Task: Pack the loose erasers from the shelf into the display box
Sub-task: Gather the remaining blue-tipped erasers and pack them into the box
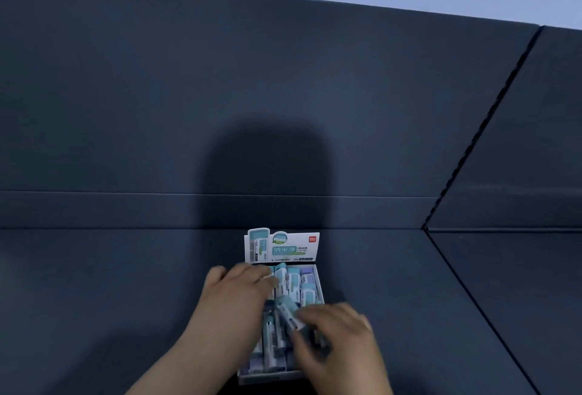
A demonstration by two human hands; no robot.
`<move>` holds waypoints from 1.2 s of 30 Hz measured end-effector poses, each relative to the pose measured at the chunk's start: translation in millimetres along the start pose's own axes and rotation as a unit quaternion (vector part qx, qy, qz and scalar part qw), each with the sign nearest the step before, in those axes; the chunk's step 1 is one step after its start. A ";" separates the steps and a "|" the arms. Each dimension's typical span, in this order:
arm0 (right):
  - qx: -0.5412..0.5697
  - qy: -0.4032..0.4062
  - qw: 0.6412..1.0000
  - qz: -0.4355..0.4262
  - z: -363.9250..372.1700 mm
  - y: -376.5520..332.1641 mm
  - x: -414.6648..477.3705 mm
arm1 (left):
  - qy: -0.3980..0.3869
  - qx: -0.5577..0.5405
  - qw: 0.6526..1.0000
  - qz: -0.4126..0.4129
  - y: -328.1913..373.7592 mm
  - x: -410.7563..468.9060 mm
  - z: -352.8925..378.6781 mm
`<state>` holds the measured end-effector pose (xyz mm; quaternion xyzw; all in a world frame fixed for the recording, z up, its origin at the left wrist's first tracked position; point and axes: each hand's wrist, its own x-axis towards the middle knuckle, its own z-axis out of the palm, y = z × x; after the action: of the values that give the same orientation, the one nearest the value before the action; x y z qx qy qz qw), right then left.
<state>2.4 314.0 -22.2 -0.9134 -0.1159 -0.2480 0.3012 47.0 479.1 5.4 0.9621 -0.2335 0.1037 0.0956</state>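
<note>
A white display box (318, 281) with an upright printed header card (282, 245) sits on the dark shelf at the lower middle. Several erasers (307, 289) in teal and purple sleeves lie packed in rows inside it. My left hand (234, 292) lies over the box's left side, its fingers resting on the erasers there. My right hand (333, 338) is over the box's near right part and pinches one tilted teal eraser (288, 311) above the rows. Both hands hide much of the box's contents.
The dark grey shelf surface (126, 300) spreads left and right of the box. A low dark back wall (252, 111) rises behind it. A seam (472, 294) runs diagonally across the shelf at the right. My head's shadow falls on the wall.
</note>
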 end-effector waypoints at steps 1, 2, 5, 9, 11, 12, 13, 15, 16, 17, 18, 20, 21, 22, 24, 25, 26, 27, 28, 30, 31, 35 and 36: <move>-0.018 -0.021 0.999 -0.020 3.7 -3.1 -1.4 | -0.001 0.007 1.000 -0.007 -4.7 -1.1 0.4; -0.030 -0.030 0.998 -0.035 7.0 -4.6 -1.8 | 0.003 0.014 1.000 -0.012 -7.6 -1.2 -1.0; -0.041 0.000 0.999 -0.025 6.1 -1.5 4.2 | 0.016 0.017 1.000 0.005 -6.1 -2.3 2.9; -0.189 -0.001 0.982 0.020 -7.1 8.3 18.5 | 0.037 0.015 0.998 0.045 10.2 2.0 8.0; -0.248 -0.025 0.968 0.037 -5.3 7.8 20.4 | 0.031 0.017 0.999 0.037 15.2 4.1 12.3; -0.276 -0.043 0.959 0.047 -2.4 6.0 21.0 | 0.029 0.016 0.999 0.027 16.8 4.9 13.3; -0.304 -0.052 0.950 0.054 2.4 6.1 21.0 | 0.033 0.018 0.999 0.023 17.6 5.4 14.2; -0.330 -0.051 0.940 0.067 9.3 6.8 22.8 | 0.028 0.021 0.999 0.020 17.1 4.8 13.4; -0.331 -0.051 0.939 0.076 9.7 5.5 24.3 | 0.028 0.025 0.999 0.021 16.5 4.4 12.7; -0.327 -0.046 0.941 0.077 9.8 4.3 25.6 | 0.032 0.025 0.999 0.021 16.2 3.8 12.6; -0.320 -0.047 0.943 0.077 8.0 2.5 26.4 | 0.028 0.022 0.999 0.018 16.0 2.9 12.2; -0.300 -0.052 0.951 0.063 6.1 -0.2 24.8 | 0.030 0.020 0.999 0.018 15.0 2.1 14.3; -0.295 -0.056 0.952 0.059 5.9 -1.1 23.4 | 0.032 0.022 0.999 0.018 14.9 2.1 14.9; -0.290 -0.069 0.952 0.066 6.5 -0.3 22.4 | 0.032 0.023 0.999 0.019 15.1 2.3 15.5; -0.275 -0.083 0.954 0.086 11.0 3.0 24.8 | 0.036 0.028 0.999 0.019 15.7 2.7 16.3; -0.264 -0.101 0.953 0.106 11.2 1.4 26.4 | 0.040 0.030 0.999 0.020 16.2 3.0 16.9; -0.258 -0.130 0.949 0.125 8.1 -2.6 31.4 | 0.044 0.032 0.998 0.021 16.7 3.2 17.2; -0.263 -0.147 0.946 0.120 7.2 -3.8 36.4 | 0.049 0.032 0.998 0.021 16.9 3.7 18.1; -0.276 -0.162 0.941 0.113 7.0 -1.4 41.0 | 0.053 0.032 0.998 0.019 16.8 3.9 19.1; -0.276 -0.164 0.940 0.111 6.1 1.2 41.9 | 0.060 0.029 0.998 0.015 16.6 4.2 20.4; -0.267 -0.147 0.944 0.122 5.4 -1.8 41.6 | 0.062 0.025 0.998 0.013 16.2 4.0 20.9; -0.276 -0.115 0.953 0.040 13.6 1.6 32.9 | 0.059 0.013 0.998 0.011 13.0 1.8 19.2; -0.288 -0.111 0.951 0.029 13.4 1.6 33.1 | 0.057 0.017 0.998 0.012 12.6 1.0 18.8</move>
<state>36.3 322.9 -15.0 -0.9861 -0.0456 -0.1586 0.0178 44.9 463.4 -10.6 0.9531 -0.2376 0.1638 0.0911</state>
